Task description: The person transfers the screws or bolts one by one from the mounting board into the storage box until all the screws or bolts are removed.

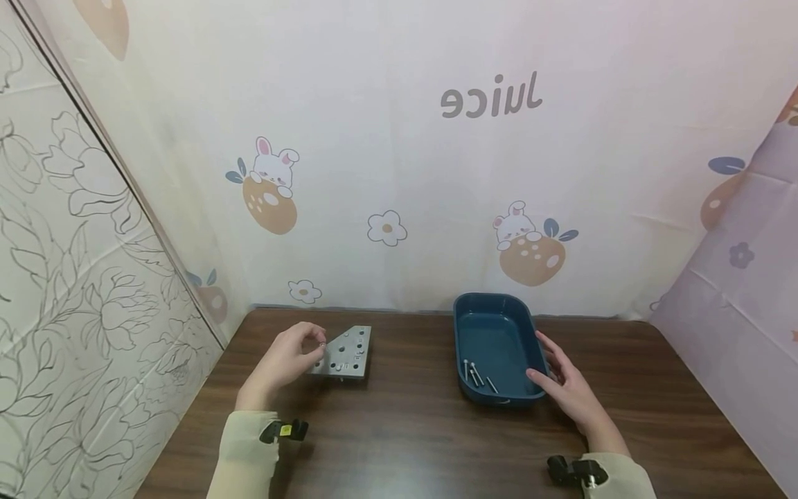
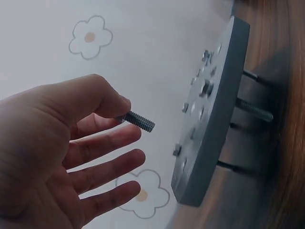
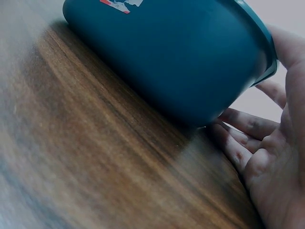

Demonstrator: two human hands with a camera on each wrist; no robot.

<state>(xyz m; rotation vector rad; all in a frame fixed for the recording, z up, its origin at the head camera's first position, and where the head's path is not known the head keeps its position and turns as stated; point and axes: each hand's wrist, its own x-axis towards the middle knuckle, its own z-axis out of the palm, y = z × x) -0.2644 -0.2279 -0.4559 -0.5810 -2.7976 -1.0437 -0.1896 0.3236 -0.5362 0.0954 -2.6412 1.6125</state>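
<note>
Left hand (image 1: 283, 360) at nine o'clock on the bench (image 1: 405, 430): bolt (image 2: 138, 120) pinched between thumb and forefinger, remaining fingers spread loose. Held just beside the grey drilled plate (image 1: 349, 352), not touching it. Plate raised off the bench on bolts already through several holes. Step judged: fitting a further bolt into the plate; next move calls for lining the threaded tip with a free hole. Right hand (image 1: 570, 388) at three o'clock: grip flat and relaxed, fingers resting against the wall of the blue tray (image 1: 495, 305). Loose screws (image 1: 476, 374) lying inside the tray.
</note>
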